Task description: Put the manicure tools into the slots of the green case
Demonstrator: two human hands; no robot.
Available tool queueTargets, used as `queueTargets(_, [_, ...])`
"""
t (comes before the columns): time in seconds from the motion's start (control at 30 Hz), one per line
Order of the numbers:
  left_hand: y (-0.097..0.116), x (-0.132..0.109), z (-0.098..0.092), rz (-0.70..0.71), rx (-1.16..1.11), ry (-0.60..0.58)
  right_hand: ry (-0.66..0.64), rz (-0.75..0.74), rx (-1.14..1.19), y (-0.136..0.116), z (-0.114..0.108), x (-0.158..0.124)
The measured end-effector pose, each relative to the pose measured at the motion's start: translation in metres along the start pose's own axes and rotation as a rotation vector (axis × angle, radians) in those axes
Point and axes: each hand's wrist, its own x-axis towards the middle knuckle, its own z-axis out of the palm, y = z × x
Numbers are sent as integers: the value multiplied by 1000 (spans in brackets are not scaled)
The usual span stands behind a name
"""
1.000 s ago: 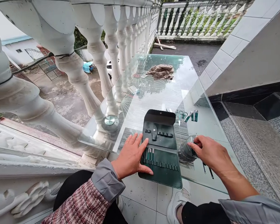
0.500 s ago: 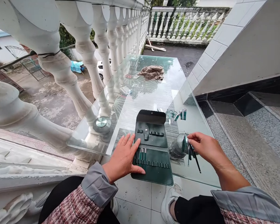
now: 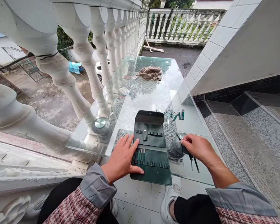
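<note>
A dark green tool case lies unfolded on the near end of a glass table, with a few slim tools in its elastic loops. My left hand lies flat and open on the case's left edge. My right hand is closed in a pinch on several thin metal tools beside the table's round metal fitting, just right of the case. More small green-handled tools lie on the glass beyond the case.
A white stone balustrade runs along the table's left side. A crumpled brown cloth lies at the far end. A second round metal fitting sits at the near left corner. A tiled wall and steps rise on the right.
My right hand lifted several thin tools off the glass, then drew them back towards the round fitting. My left hand stayed flat on the case.
</note>
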Motion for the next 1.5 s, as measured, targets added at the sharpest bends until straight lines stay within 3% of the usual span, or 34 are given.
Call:
queueTargets(0.17, [0,-1,2,4,-18,30,28,3,271,5,2,-1])
queueTargets(0.33, [0,-1,2,5,-16,30,-139,-27,842,-6,8,-11])
queueTargets(0.47, [-1,-1,3,19,-24,47,-257,-111,1097,-17,3,-23])
queueTargets(0.63, [-2,-1,3,21,-15,38,-196,-168,1262,-14,-9,-27])
queueTargets(0.87, [1,0,-1,10,0,10,-292,-19,1342,-7,-6,-23])
queueTargets(0.97, [1,0,-1,7,-8,13,-290,-34,1304,-13,3,-23])
queueTargets(1.1, [0,-1,1,10,-20,24,-251,-137,1179,-30,12,-29])
queueTargets(1.3, [0,-1,1,14,-44,25,-397,-186,1197,-67,14,-46])
queueTargets(1.5, [3,-1,-1,0,-33,11,-494,-199,1034,-88,30,-52])
